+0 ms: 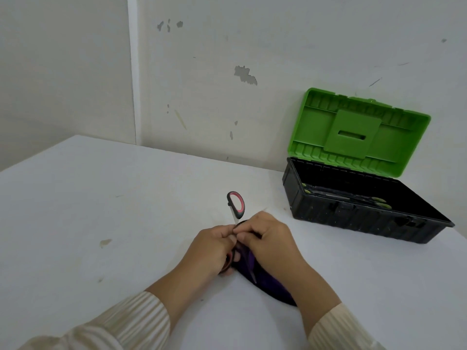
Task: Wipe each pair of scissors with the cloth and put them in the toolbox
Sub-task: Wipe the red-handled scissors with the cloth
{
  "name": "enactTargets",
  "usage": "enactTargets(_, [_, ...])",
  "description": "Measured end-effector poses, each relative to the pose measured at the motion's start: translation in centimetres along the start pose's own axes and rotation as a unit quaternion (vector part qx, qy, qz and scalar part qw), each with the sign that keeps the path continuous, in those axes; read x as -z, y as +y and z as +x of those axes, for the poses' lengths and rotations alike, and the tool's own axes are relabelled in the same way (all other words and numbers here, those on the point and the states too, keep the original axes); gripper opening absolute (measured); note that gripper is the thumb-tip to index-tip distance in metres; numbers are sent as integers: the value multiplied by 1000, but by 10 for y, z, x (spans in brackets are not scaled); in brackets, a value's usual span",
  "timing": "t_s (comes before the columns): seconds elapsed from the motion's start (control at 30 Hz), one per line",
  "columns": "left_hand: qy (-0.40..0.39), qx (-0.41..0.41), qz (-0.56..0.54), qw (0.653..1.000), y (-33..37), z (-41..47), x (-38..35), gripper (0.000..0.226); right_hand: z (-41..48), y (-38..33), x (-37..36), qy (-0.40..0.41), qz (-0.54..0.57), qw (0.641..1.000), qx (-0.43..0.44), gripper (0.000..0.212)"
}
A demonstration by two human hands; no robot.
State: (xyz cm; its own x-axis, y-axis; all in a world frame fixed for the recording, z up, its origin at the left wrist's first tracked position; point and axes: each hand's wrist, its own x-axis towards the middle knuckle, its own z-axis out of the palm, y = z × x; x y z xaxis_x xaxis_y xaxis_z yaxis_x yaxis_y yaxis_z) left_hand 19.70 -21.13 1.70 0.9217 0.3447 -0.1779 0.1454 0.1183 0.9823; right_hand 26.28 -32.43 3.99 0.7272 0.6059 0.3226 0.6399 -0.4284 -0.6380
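Note:
A pair of scissors with red-and-black handles (pixel 236 203) is held over the middle of the white table (pixel 101 210). One handle loop points away from me, and the other sits under my left hand (pixel 211 248), which grips the scissors. A thin blade tip shows over the dark purple cloth (pixel 262 281). My right hand (pixel 267 238) presses the cloth and pinches it at the blade, touching my left fingers. At the right, the black toolbox (pixel 358 218) stands open with its green lid (pixel 358 132) upright. Green-handled scissors (pixel 348 197) lie inside it.
The table meets a scuffed white wall (pixel 252 77) at the back, and the lid leans near it. A few small stains (pixel 104 242) mark the tabletop to the left of my hands. Striped cream sleeves cover both of my forearms.

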Motion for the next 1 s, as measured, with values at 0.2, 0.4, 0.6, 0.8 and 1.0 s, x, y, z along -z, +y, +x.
enactTargets(0.2, [4, 5, -2, 1000, -1, 3, 2, 33, -2, -4, -3, -7, -17, 1000, -3, 13])
enactTargets(0.4, [-4, -5, 2, 1000, -1, 5, 1, 34, 2, 3, -3, 62, -2, 998, -10, 16])
enactTargets(0.6, [-14, -9, -3, 1000, -4, 5, 2, 31, 9, 13, 3, 119, 7, 992, -47, 16])
enactTargets(0.8, [-6, -25, -17, 1000, -3, 6, 4, 32, 2, 17, 31, 217, 94, 963, -127, 19])
enactTargets(1.0, [22, -42, -123, 991, -1, 6, 4, 34, -4, -11, -6, -1, 25, 999, -48, 15])
